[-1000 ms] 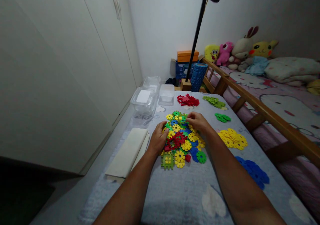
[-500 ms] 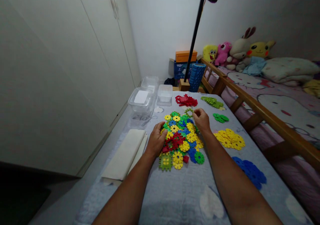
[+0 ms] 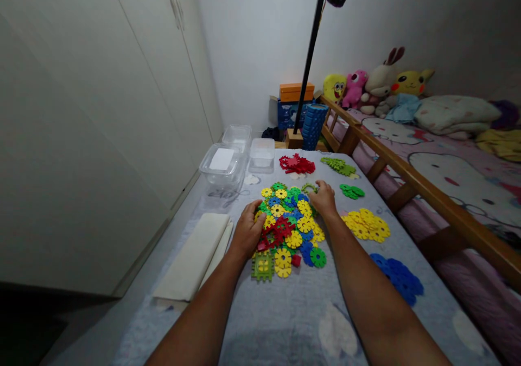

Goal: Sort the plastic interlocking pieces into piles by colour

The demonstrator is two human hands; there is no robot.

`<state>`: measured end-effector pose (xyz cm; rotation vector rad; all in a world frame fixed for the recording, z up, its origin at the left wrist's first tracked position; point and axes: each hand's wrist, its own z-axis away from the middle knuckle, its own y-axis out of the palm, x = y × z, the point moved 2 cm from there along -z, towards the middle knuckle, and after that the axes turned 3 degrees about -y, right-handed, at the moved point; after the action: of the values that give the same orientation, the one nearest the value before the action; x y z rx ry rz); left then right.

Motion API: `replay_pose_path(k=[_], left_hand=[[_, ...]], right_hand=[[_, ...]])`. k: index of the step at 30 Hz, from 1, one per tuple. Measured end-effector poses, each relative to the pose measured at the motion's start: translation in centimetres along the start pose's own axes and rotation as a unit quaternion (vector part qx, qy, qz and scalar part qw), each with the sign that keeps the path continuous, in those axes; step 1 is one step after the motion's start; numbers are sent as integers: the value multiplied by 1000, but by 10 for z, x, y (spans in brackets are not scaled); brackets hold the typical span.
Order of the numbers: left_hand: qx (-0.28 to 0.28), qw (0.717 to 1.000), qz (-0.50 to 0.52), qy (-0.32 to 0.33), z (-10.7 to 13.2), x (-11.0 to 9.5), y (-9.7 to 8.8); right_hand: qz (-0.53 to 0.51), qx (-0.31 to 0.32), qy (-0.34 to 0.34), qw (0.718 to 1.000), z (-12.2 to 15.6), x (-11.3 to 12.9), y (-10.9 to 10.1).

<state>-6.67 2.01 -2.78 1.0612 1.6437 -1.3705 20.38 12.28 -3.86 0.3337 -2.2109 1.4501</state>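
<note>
A mixed heap of toothed plastic building discs (image 3: 293,239) in yellow, blue, green and red lies on the cloth-covered table. My left hand (image 3: 247,229) rests against the heap's left edge, thumb and fingers apart. At the far right edge of the heap, my right hand (image 3: 324,199) has its thumb and fingers at an olive-green toothed ring (image 3: 309,188) and appears to grip it. Red square pieces (image 3: 277,233) lie on top of the heap. An olive-green square piece (image 3: 262,267) sits at the near left edge.
Sorted piles surround the heap: red pieces (image 3: 297,164), olive-green pieces (image 3: 338,166), green discs (image 3: 352,191), yellow discs (image 3: 366,225) and blue discs (image 3: 398,277). Clear plastic containers (image 3: 222,165) stand back left. A folded beige cloth (image 3: 195,257) lies left; a wooden bed rail (image 3: 401,198) runs right.
My right hand and the olive-green ring have shifted slightly right relative to the heap. My left hand stays at the heap's left side. The whole view has turned a little.
</note>
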Motion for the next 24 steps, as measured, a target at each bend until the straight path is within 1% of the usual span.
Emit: replay_pose_path(k=[2,5,8,11,15,18,20,21,22,24], left_hand=[[1,1000,-2,-1,0,0,0],[1,1000,-8,-2,1,-1,-1],[-2,1000,-11,2,1,-1,-1],[-7,1000,-11,9,1,-1,-1],[-3,1000,-17,11,0,-2,-1],[-3,1000,-20,8,1,-2,-1],[-7,1000,-19,7,1,-1,-2],[-9,1000,-19,8,1,0,-2],[-9,1000,-20,8,1,1,-2],[-6,1000,-23,9,0,2,-2]], right_hand=[[31,17,-4,999,2,-1,2],[46,37,-9,998,4,-2,3],[35,29,-12,999,4,-2,1],[9,3,-23,1000,1,3,-5],[-36,-12,-65,997,-13,16,-18],[-45,-13,-87,995,-34,23,-32],[-41,-23,-90,995,-52,18,-42],[-39,-28,-84,995,-61,12,-47],[-37,-33,-70,996,-70,3,-52],[-33,-42,-16,998,-87,-23,-61]])
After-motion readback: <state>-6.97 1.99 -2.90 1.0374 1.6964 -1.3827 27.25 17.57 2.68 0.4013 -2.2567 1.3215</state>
